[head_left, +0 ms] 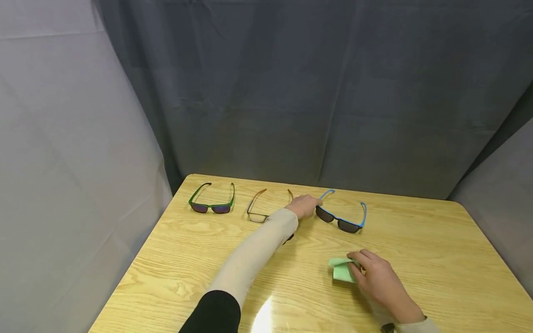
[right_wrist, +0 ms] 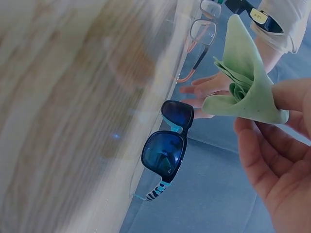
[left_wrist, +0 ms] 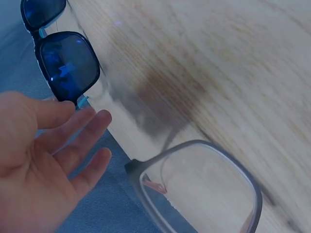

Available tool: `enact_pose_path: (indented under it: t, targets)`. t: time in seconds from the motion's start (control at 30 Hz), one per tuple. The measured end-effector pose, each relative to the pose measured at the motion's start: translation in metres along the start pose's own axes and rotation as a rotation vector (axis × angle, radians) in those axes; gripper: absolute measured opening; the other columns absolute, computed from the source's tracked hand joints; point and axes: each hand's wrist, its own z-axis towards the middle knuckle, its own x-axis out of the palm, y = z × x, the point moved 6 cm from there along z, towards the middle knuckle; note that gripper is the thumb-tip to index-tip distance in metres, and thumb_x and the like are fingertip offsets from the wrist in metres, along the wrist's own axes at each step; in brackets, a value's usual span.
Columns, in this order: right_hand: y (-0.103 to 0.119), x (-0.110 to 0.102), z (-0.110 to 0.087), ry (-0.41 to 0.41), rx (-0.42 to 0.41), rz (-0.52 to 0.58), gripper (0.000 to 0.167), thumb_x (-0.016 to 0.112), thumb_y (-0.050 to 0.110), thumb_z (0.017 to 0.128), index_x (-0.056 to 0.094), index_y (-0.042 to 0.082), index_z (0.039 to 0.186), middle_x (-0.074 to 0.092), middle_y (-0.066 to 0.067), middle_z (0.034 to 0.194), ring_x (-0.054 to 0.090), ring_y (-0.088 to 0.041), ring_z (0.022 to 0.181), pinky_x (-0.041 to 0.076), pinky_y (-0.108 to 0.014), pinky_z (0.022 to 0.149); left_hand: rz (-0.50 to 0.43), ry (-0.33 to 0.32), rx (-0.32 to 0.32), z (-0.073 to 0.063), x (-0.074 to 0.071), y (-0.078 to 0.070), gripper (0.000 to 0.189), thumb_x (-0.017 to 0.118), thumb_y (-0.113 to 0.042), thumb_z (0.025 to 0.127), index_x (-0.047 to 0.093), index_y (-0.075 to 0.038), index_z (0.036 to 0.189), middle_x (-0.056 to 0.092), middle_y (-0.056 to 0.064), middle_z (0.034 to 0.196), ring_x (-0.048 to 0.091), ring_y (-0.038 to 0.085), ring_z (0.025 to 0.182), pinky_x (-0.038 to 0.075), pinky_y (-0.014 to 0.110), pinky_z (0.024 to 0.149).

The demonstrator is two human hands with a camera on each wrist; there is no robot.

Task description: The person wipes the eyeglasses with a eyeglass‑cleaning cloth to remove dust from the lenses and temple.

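Note:
My left hand (head_left: pixel 304 206) reaches to the near end of the blue-and-black sunglasses (head_left: pixel 338 220). In the left wrist view, the thumb and forefinger pinch the sunglasses (left_wrist: pixel 70 63) at a frame corner by the hinge, while the other fingers are spread loosely. The sunglasses stand on the table with temples unfolded and lenses facing me. My right hand (head_left: pixel 380 281) holds a folded light green cloth (head_left: pixel 343 270) between thumb and fingers, nearer the front. The right wrist view shows the crumpled cloth (right_wrist: pixel 248 82) and the sunglasses (right_wrist: pixel 165 150) beyond it.
Clear-lens eyeglasses (head_left: pixel 257 217) with brownish temples stand left of the sunglasses, partly hidden by my left arm. Green-framed sunglasses (head_left: pixel 211 208) stand farther left. All are on the wood-grain table (head_left: pixel 175 259), with a dark grey curtain (head_left: pixel 266 101) behind and pale cloth at the sides.

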Motion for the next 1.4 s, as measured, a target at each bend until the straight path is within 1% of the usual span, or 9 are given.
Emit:
enact_pose_path:
  t: [0.2,0.4,0.53,0.73,0.83,1.0,1.07,1.27,1.4]
  targets:
    - [-0.001,-0.001,0.001,-0.010,-0.001,-0.002,0.024,0.078,0.001,0.072,0.069,0.008,0.093,0.057,0.008,0.079,0.045,0.000,0.062,0.040,-0.019,0.049,0.010,-0.038,0.059,-0.001,-0.007,-0.004,0.026,0.058,-0.004,0.093,0.069,-0.023,0.107,0.065,-0.005,0.104,0.057,0.011,0.090,0.045,0.025,0.076]
    - [-0.003,-0.001,-0.001,-0.004,0.012,-0.003,0.023,0.077,0.000,0.072,0.069,0.007,0.093,0.058,0.007,0.080,0.045,-0.001,0.062,0.040,-0.020,0.050,0.060,-0.071,0.107,-0.001,-0.004,-0.009,0.024,0.065,-0.008,0.089,0.070,-0.024,0.105,0.066,-0.006,0.100,0.057,0.009,0.083,0.046,0.024,0.071]
    - [-0.003,-0.002,-0.004,-0.009,0.014,-0.004,0.022,0.076,0.001,0.072,0.069,0.008,0.092,0.057,0.008,0.079,0.045,-0.001,0.062,0.039,-0.020,0.049,0.127,-0.120,0.152,-0.003,-0.003,-0.016,0.018,0.065,-0.011,0.090,0.070,-0.026,0.099,0.066,-0.008,0.093,0.056,0.007,0.076,0.046,0.025,0.067]
    - [-0.004,-0.004,-0.005,-0.020,0.024,-0.024,0.020,0.076,0.004,0.073,0.068,0.009,0.090,0.057,0.008,0.078,0.048,-0.003,0.061,0.040,-0.021,0.049,0.203,-0.193,0.185,-0.008,-0.010,-0.025,0.007,0.067,-0.021,0.090,0.067,-0.028,0.089,0.064,-0.011,0.084,0.052,0.006,0.069,0.041,0.026,0.064]
    - [-0.005,-0.004,-0.004,-0.013,0.024,-0.034,0.019,0.076,0.006,0.073,0.067,0.010,0.089,0.057,0.008,0.079,0.048,-0.005,0.062,0.041,-0.023,0.051,0.231,-0.211,0.194,-0.013,-0.015,-0.029,0.005,0.068,-0.025,0.088,0.067,-0.029,0.090,0.066,-0.013,0.086,0.054,0.004,0.073,0.041,0.027,0.073]
    - [-0.004,-0.006,-0.003,-0.020,-0.001,-0.057,0.020,0.078,0.006,0.071,0.067,0.011,0.087,0.057,0.003,0.082,0.051,-0.009,0.067,0.045,-0.029,0.054,0.261,-0.206,0.231,-0.021,-0.022,-0.035,0.021,0.069,-0.028,0.086,0.068,-0.033,0.106,0.066,-0.017,0.097,0.058,0.000,0.087,0.039,0.029,0.090]
    - [-0.004,-0.007,-0.003,-0.026,-0.003,-0.065,0.019,0.078,0.006,0.071,0.068,0.011,0.086,0.057,0.001,0.084,0.053,-0.012,0.071,0.047,-0.032,0.055,0.282,-0.224,0.259,-0.025,-0.025,-0.038,0.023,0.067,-0.031,0.086,0.068,-0.033,0.109,0.066,-0.017,0.098,0.059,-0.001,0.087,0.039,0.029,0.091]
    - [-0.003,-0.009,-0.003,-0.031,-0.008,-0.063,0.018,0.079,0.005,0.070,0.066,0.011,0.081,0.057,-0.003,0.089,0.054,-0.020,0.081,0.048,-0.039,0.063,0.343,-0.301,0.341,-0.035,-0.033,-0.044,0.021,0.063,-0.037,0.086,0.070,-0.035,0.106,0.064,-0.015,0.092,0.058,0.000,0.082,0.040,0.029,0.090]
    - [-0.002,-0.010,-0.001,-0.042,-0.034,-0.059,0.016,0.078,0.005,0.069,0.065,0.010,0.078,0.060,-0.004,0.087,0.054,-0.024,0.082,0.046,-0.042,0.070,0.380,-0.358,0.394,-0.043,-0.036,-0.045,0.020,0.061,-0.040,0.087,0.070,-0.036,0.104,0.062,-0.014,0.089,0.056,0.000,0.080,0.041,0.028,0.084]
